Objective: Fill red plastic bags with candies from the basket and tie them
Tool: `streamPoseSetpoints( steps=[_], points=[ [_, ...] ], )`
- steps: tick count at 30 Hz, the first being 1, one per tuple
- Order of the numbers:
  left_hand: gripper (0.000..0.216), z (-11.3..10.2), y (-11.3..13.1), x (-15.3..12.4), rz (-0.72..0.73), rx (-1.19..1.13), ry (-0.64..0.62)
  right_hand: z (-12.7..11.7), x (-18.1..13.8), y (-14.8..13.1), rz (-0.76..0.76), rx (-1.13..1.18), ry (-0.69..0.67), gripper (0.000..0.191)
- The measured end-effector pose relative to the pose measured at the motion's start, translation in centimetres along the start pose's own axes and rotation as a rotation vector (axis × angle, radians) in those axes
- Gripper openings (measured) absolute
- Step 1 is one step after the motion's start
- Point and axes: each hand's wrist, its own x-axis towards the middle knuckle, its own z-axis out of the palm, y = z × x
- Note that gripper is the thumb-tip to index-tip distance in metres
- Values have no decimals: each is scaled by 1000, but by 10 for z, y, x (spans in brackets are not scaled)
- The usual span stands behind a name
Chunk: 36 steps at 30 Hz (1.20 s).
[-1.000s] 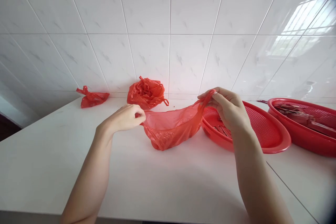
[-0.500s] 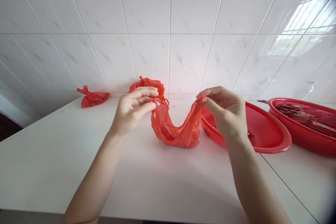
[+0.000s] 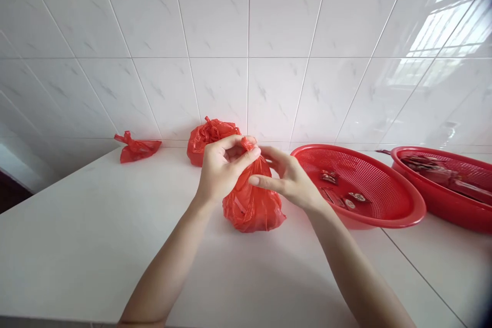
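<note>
One red bag (image 3: 255,210) stands on the counter (image 3: 115,246), long axis upright, gathered neck (image 3: 246,144) pointing up; the left hand (image 3: 221,168) clamps its fingers there, the right hand (image 3: 299,182), thumb and fingers apart, flanks it.

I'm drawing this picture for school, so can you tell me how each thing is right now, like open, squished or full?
Front red bag: gathered at the top
Left hand: pinching that bag's top
Right hand: thumb and fingers apart, around the bag's side
Back red bag: crumpled, handles loose
Small red bag: bunched at the neck
Nearer basket: open, a few packets inside
Far-right basket: open, holding packets
</note>
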Motion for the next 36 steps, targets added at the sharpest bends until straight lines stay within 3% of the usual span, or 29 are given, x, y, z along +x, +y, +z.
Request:
streamPoseSetpoints(
  steps=[2,7,13,17,21,25,28,32,36],
  points=[
    [16,0,-2,4,14,-2,21,-1,4,16,120,85,-36,31],
    [41,-17,-2,10,18,30,58,1,14,49,204,410,218,32],
    [22,-55,4,13,36,253,162,-8,20,59,233,713,329,27],
    [15,-67,0,17,81,308,270,-15,21,54,206,615,402,25],
    [18,-65,-6,23,73,223,271,-17,19,47,159,534,381,26],
    [20,-59,-12,25,-17,53,83,-12,16,48,192,418,414,24],
    [20,-51,-15,22,-64,-3,-70,-5,13,50,247,187,420,23],
    [21,-35,-15,18,-27,25,-174,5,10,44,262,-124,276,19],
    [23,-24,-17,17,62,140,-183,9,6,26,232,-117,79,16]
  ],
)
